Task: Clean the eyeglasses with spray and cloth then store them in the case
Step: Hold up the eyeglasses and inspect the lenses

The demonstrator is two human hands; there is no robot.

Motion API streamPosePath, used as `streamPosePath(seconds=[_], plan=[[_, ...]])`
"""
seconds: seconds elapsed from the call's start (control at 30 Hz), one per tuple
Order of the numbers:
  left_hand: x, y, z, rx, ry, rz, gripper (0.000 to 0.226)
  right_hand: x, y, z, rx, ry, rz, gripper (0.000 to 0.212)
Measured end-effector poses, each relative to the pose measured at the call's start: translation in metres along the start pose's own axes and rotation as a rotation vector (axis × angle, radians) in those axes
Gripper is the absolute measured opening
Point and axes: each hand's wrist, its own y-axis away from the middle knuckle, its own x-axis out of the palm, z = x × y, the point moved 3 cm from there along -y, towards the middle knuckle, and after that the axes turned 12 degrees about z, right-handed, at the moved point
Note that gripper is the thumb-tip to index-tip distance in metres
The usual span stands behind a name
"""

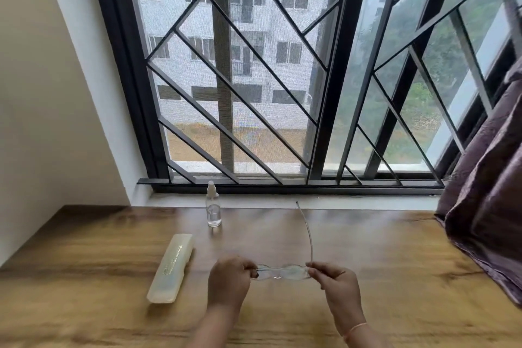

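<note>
Both hands, left hand [229, 280] and right hand [336, 281], pinch the clear-framed eyeglasses [281, 272] above the wooden table [395, 263], 1 thin temple apparently unfolded, translucent plastic case [171, 268] lying left.

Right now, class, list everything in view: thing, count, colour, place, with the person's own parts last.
Eyeglasses: one, clear frame, held above the table, right temple arm unfolded.
Case: one, pale translucent, shut, on the table left of the hands.
Spray bottle: one, clear, upright near the sill.
Table: one, brown wood.
Window: one, dark frame and grille.
Curtain: one, purple, far right.
Left hand: grips the frame's left end.
Right hand: grips its right end.
</note>
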Motion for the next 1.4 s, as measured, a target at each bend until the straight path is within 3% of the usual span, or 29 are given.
streamPosePath(seconds=[0.23,0.37,0.5,0.8,1.0,1.13,1.4], plan=[[-0.003,-0.017,-0.002,-0.239,0.115,0.354,0.024,-0.004,-0.008,0.005,0.097,-0.050,-0.031,0.011],[-0.003,-0.022,0.001,-0.320,0.119,0.451,0.021,-0.005,-0.011,0.007,0.209,-0.114,0.005,0.010],[-0.003,-0.026,0.010,-0.410,0.252,0.385,0.027,-0.004,-0.010,0.006,0.249,-0.160,0.013,0.014],[-0.001,-0.025,0.024,-0.533,0.566,0.218,0.005,-0.001,-0.005,0.008,0.282,-0.212,0.017,0.010],[0.008,-0.031,0.033,-0.562,0.678,0.175,0.045,0.000,-0.004,0.007,0.297,-0.225,0.011,0.005],[0.005,-0.028,0.030,-0.564,0.707,0.096,0.028,-0.001,-0.002,0.005,0.305,-0.226,0.016,0.004],[0.012,-0.029,0.042,-0.519,0.703,0.067,0.019,0.000,-0.004,-0.003,0.335,-0.199,0.019,0.007]])
